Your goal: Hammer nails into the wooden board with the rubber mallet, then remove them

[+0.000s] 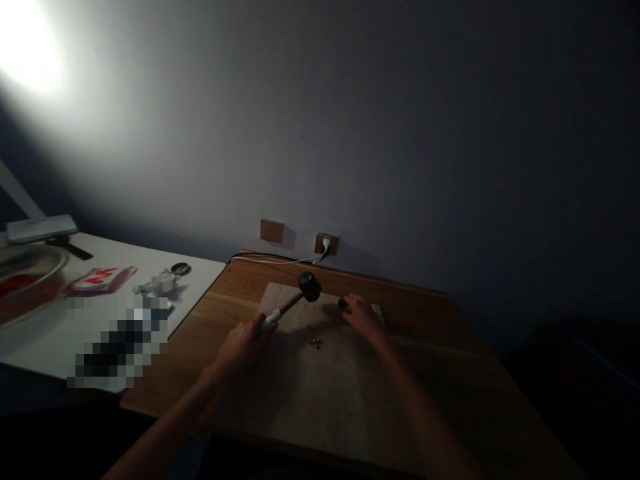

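My left hand (pixel 245 345) grips the wooden handle of a black rubber mallet (pixel 300 291), whose head is raised above the far part of a plywood board (pixel 310 407). The grip end of the handle has white wrapping. My right hand (pixel 363 317) rests near the board's far edge, pinching a small dark object (pixel 343 304) between its fingertips. That object is too small and dim to name. Several small metal nails or screws (pixel 315 343) lie in a little cluster on the board between my hands.
The board lies on a wooden table (pixel 440 347). To the left stands a white table (pixel 200 283) holding a metal bowl with red contents, a red-and-white packet and a clear bag. A white cable runs from a wall socket (pixel 327 244).
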`<state>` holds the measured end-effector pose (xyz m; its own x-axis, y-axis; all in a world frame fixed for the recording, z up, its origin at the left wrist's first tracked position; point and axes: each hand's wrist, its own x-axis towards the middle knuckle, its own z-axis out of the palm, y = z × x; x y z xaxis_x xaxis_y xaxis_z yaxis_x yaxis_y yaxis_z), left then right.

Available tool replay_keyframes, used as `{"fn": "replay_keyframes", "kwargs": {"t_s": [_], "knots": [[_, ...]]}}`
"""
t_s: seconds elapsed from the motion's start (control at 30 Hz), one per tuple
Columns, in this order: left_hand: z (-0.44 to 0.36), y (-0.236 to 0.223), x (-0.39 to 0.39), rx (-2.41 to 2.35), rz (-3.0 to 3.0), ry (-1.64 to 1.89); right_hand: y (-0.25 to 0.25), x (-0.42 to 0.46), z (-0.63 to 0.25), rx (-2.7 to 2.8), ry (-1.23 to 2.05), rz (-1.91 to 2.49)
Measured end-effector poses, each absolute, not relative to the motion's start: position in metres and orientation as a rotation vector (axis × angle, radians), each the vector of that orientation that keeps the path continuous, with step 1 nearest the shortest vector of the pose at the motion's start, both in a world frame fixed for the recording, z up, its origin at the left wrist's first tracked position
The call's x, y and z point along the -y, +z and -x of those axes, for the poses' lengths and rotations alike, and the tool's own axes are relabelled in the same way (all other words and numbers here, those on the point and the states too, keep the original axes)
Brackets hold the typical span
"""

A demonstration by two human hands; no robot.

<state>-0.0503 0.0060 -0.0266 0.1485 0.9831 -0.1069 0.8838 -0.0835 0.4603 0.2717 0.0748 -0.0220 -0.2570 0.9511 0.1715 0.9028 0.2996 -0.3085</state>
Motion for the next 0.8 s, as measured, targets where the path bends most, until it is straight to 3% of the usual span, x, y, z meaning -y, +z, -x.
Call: {"fn": "replay_keyframes", "kwargs": {"t_s": [0.8], "knots": [[0.050,-0.030,-0.006,-1.801,-1.991,0.330,-0.036,-0.080,-0.260,2.363,0.120,1.734]]}}
